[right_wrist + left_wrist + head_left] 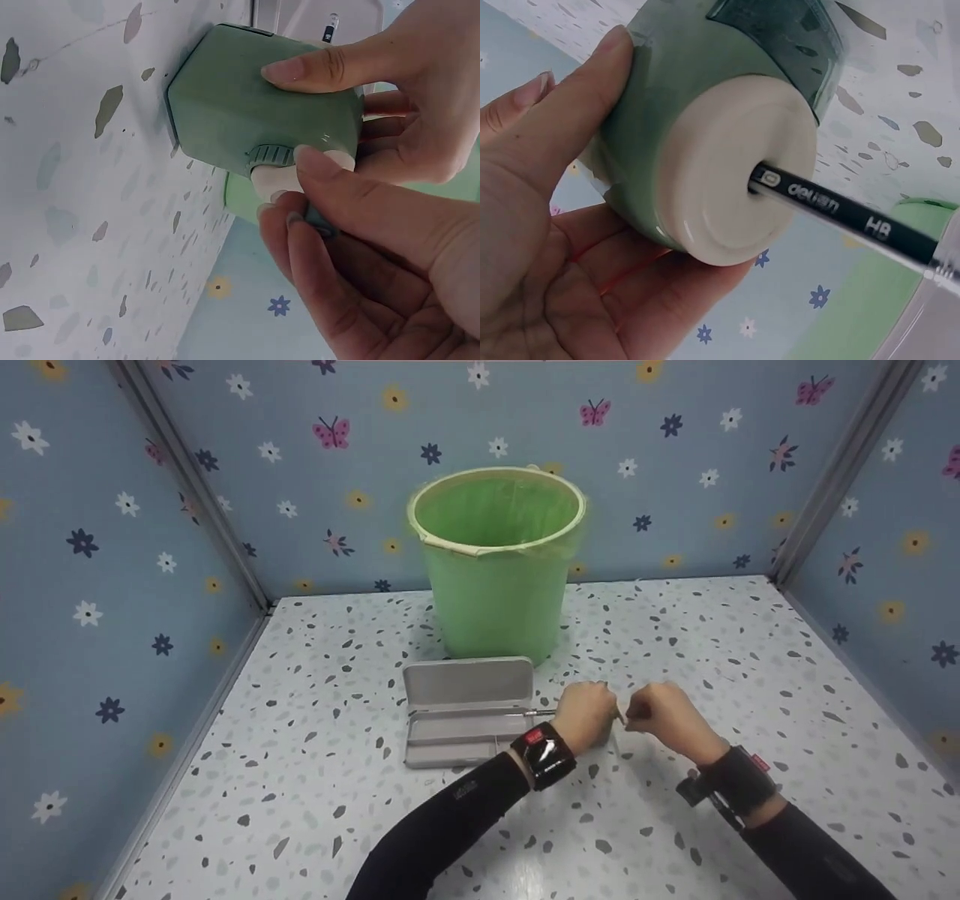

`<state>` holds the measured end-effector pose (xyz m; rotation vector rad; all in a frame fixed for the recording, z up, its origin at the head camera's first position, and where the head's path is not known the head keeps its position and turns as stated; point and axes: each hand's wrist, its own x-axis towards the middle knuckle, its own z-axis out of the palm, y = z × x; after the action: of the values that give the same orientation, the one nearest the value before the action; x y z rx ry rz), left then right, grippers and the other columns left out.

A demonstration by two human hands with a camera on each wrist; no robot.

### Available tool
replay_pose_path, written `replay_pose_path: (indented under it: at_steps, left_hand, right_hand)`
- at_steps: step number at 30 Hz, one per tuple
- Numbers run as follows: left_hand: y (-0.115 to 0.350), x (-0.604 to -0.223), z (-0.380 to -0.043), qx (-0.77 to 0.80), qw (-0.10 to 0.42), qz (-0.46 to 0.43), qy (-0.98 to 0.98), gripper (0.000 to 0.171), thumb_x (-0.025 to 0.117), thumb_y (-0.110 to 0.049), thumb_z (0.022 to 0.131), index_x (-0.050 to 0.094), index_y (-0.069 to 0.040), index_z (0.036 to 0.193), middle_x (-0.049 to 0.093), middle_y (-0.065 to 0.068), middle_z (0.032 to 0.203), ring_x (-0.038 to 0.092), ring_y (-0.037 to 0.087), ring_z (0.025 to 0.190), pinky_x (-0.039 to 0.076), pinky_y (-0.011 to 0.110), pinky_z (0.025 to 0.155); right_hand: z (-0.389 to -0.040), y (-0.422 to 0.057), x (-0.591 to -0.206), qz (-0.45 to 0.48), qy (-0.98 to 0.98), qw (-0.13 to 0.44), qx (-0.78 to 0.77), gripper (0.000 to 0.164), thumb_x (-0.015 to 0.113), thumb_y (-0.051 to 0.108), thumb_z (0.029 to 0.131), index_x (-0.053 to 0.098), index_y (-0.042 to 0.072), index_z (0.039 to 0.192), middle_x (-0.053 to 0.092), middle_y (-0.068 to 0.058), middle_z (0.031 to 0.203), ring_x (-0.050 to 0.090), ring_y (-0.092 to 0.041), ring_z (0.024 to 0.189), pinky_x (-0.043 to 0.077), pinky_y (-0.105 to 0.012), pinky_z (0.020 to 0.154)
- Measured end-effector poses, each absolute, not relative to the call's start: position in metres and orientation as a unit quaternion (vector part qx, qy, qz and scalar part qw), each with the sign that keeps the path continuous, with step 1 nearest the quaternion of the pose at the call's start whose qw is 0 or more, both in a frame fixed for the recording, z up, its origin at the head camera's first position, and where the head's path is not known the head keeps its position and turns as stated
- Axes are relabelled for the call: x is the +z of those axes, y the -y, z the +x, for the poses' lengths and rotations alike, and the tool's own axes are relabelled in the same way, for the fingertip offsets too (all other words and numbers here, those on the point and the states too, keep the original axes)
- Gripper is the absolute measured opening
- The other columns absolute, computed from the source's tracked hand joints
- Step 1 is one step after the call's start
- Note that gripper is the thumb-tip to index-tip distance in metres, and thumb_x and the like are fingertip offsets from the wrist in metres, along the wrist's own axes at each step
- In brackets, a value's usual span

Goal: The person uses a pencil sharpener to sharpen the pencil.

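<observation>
My left hand grips a green crank pencil sharpener, thumb on one side and fingers round the other. A dark HB pencil sticks out of the hole in the sharpener's cream round face; its tip is hidden inside. At the opposite end, my right hand pinches the cream crank handle between thumb and fingers. In the head view the left hand hides most of the sharpener. Left of that hand lies a grey pencil case with its lid raised and divided compartments showing.
Behind the pencil case stands a green bin with a liner folded over its rim. The speckled white tabletop is bounded by blue flowered panels at the back and both sides.
</observation>
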<state>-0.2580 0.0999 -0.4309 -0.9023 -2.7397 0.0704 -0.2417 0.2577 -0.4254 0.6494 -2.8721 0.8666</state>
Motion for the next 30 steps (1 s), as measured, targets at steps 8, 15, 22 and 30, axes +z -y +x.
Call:
replay_pose_path:
  at_steps: [8, 15, 22, 30]
  left_hand:
    - [-0.1, -0.434, -0.257, 0.031, 0.129, -0.315, 0.94, 0.025, 0.069, -0.012, 0.081, 0.078, -0.033, 0.089, 0.074, -0.012, 0.082, 0.067, 0.008, 0.067, 0.054, 0.021, 0.057]
    - [-0.101, -0.434, -0.256, 0.049, 0.138, -0.312, 0.939, 0.011, 0.069, -0.033, 0.09, 0.077, -0.026, 0.09, 0.073, -0.011, 0.079, 0.065, 0.006, 0.065, 0.053, 0.02, 0.058]
    - [-0.098, -0.433, -0.258, 0.04, 0.136, -0.312, 0.94, 0.012, 0.065, -0.025, 0.092, 0.076, -0.022, 0.089, 0.071, -0.008, 0.079, 0.063, 0.007, 0.063, 0.052, 0.02, 0.055]
    - [-0.097, -0.433, -0.26, 0.038, 0.148, -0.324, 0.934, 0.035, 0.047, -0.03, 0.104, 0.073, -0.017, 0.085, 0.069, -0.007, 0.077, 0.062, 0.008, 0.063, 0.051, 0.019, 0.054]
  right_hand:
    - [-0.24, -0.258, -0.427, 0.221, 0.932, 0.055, 0.282, 0.012, 0.08, -0.007, 0.068, 0.072, 0.001, 0.073, 0.071, -0.006, 0.068, 0.062, -0.01, 0.06, 0.051, -0.024, 0.059]
    - [-0.243, -0.256, -0.419, 0.201, 0.936, 0.06, 0.281, 0.011, 0.08, -0.006, 0.07, 0.073, 0.001, 0.074, 0.072, -0.009, 0.069, 0.064, -0.013, 0.06, 0.052, -0.026, 0.059]
    - [-0.248, -0.247, -0.408, 0.192, 0.949, 0.069, 0.24, 0.013, 0.079, -0.009, 0.069, 0.071, 0.001, 0.072, 0.069, -0.009, 0.067, 0.059, -0.017, 0.06, 0.051, -0.035, 0.06]
    - [-0.259, -0.242, -0.41, 0.168, 0.956, 0.098, 0.221, 0.012, 0.078, -0.006, 0.072, 0.069, 0.003, 0.069, 0.067, -0.009, 0.066, 0.057, -0.018, 0.06, 0.049, -0.037, 0.06]
